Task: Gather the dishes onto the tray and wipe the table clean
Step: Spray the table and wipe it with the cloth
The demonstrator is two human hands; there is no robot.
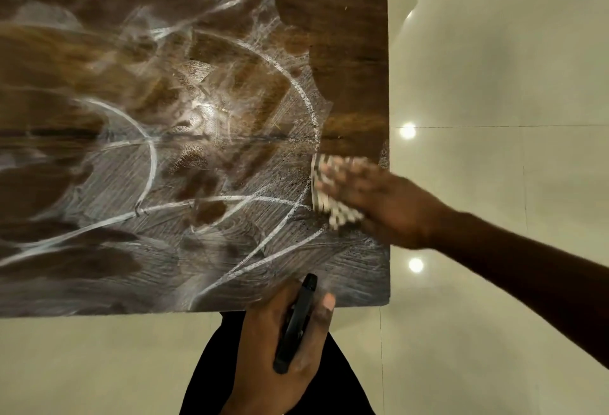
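Flat right hand [382, 207] presses checkered cloth [321, 184] on streaked table [333, 25]; left hand [260, 355] grips device [295, 325].

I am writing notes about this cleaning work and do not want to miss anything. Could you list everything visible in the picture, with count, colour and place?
table: one, dark brown wood, fills the upper left of the view
wet streaks: many, whitish arcs, across most of the tabletop
cloth: one, light checked, blurred, on the table near its right edge
black object: one, slim, at the table's near edge
floor: cream glossy tiles, right of and below the table
light reflections: two, white, on the floor
dark clothing: black, bottom centre
right hand: presses on the cloth
left hand: holds the black object
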